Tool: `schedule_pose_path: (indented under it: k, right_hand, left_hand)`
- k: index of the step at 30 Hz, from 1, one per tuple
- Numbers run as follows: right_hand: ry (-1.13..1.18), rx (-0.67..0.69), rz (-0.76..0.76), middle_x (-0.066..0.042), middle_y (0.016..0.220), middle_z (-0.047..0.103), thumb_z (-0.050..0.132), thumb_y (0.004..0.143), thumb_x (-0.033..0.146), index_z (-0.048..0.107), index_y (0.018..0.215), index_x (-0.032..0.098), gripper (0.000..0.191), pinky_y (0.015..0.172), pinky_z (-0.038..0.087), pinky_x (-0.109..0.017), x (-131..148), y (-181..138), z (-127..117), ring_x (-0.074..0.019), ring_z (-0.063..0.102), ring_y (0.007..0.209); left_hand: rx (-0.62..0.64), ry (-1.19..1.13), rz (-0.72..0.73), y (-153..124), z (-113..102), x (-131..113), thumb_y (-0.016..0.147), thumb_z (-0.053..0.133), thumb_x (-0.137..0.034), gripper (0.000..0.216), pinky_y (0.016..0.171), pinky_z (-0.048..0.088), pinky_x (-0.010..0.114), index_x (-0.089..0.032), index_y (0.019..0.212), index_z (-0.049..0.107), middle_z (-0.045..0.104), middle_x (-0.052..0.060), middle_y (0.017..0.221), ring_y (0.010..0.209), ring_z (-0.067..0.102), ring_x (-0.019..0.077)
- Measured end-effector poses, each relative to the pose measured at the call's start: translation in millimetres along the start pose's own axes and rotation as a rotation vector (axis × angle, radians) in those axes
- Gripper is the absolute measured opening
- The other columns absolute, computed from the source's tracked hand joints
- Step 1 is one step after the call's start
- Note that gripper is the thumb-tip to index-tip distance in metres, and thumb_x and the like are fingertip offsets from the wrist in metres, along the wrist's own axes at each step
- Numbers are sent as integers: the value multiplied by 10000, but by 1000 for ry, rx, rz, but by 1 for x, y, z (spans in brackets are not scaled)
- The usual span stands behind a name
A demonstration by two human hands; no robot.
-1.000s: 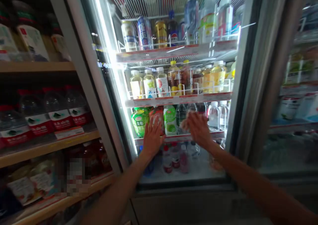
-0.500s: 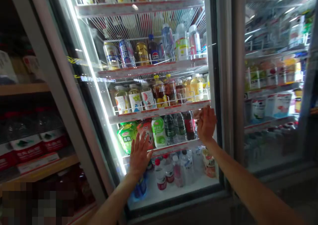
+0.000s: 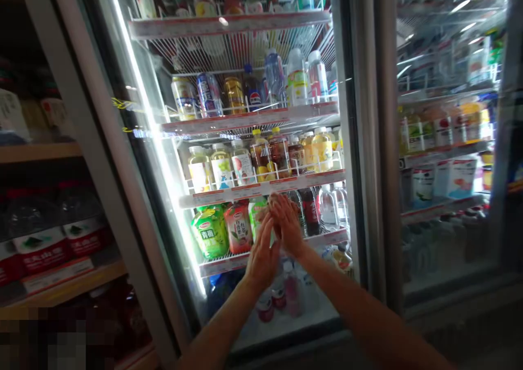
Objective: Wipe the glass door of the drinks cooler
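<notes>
A lit drinks fridge [image 3: 351,141] fills the middle of the view, its shelves packed with bottles and cans. My left hand [image 3: 261,253] is raised in front of the third shelf, fingers stretched out and holding nothing. My right hand [image 3: 286,223] is just beside it, fingers spread, the two hands nearly touching. Behind them stand a green tea bottle [image 3: 209,231], a red-labelled bottle [image 3: 238,227] and dark bottles [image 3: 311,211]. I cannot tell whether either hand touches the glass.
Wooden shelves [image 3: 49,274] on the left hold red-labelled water bottles. A second glass-door fridge [image 3: 445,141] with cartons and bottles stands on the right. Small bottles [image 3: 290,293] stand on the fridge floor below my hands.
My right hand has swung left from the fridge's right edge to the middle. My left hand has moved right and up, so both hands now meet in front of the third shelf.
</notes>
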State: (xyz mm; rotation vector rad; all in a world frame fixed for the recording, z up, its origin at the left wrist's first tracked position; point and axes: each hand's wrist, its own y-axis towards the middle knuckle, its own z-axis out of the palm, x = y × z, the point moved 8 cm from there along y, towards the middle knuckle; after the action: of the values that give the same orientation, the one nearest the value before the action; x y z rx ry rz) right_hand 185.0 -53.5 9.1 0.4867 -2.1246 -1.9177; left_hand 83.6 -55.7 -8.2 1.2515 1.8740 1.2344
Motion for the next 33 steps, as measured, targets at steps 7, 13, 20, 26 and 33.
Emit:
schedule_pose_path:
  k: [7, 13, 20, 26, 33]
  right_hand:
    - [-28, 92, -201, -135, 1508, 159, 436, 828, 316, 49, 1451, 178, 746, 1074, 245, -535, -24, 5, -31, -273, 174, 1381]
    - [-312, -45, -51, -96, 1470, 293, 393, 867, 251, 144, 1436, 243, 622, 1088, 179, -513, -67, 24, -46, -253, 203, 1376]
    - [-333, -48, -51, -90, 1478, 279, 417, 849, 241, 234, 1409, 232, 590, 1095, 163, -497, -63, 19, -43, -252, 202, 1376]
    - [-353, -60, -60, -92, 1472, 293, 422, 838, 239, 298, 1379, 222, 555, 1091, 175, -489, -64, 20, -43, -253, 226, 1368]
    - [-351, -62, -78, -93, 1466, 304, 432, 839, 239, 317, 1372, 220, 546, 1091, 180, -490, -63, 19, -44, -251, 220, 1370]
  left_hand:
    - [-103, 106, -35, 57, 30, -7, 884, 408, -290, 453, 1067, 353, 418, -171, 1320, 376, 325, 127, 1443, 1346, 276, 229]
    - [-188, 335, 36, 107, -18, 26, 826, 519, -280, 275, 1097, 276, 458, -139, 1059, 557, 449, 149, 1341, 1347, 258, 273]
    - [-34, 456, 400, 42, -44, 43, 848, 459, -201, 491, 1115, 241, 426, -171, 1328, 361, 418, 105, 1395, 1371, 211, 211]
    - [-234, 578, 263, 62, -88, 69, 843, 503, -248, 471, 1091, 246, 482, -168, 1298, 411, 243, 156, 1476, 1384, 103, 276]
    - [321, 489, 645, 15, -62, 69, 860, 463, -187, 487, 1086, 284, 312, -318, 1319, 372, 411, 26, 1405, 1307, 343, 128]
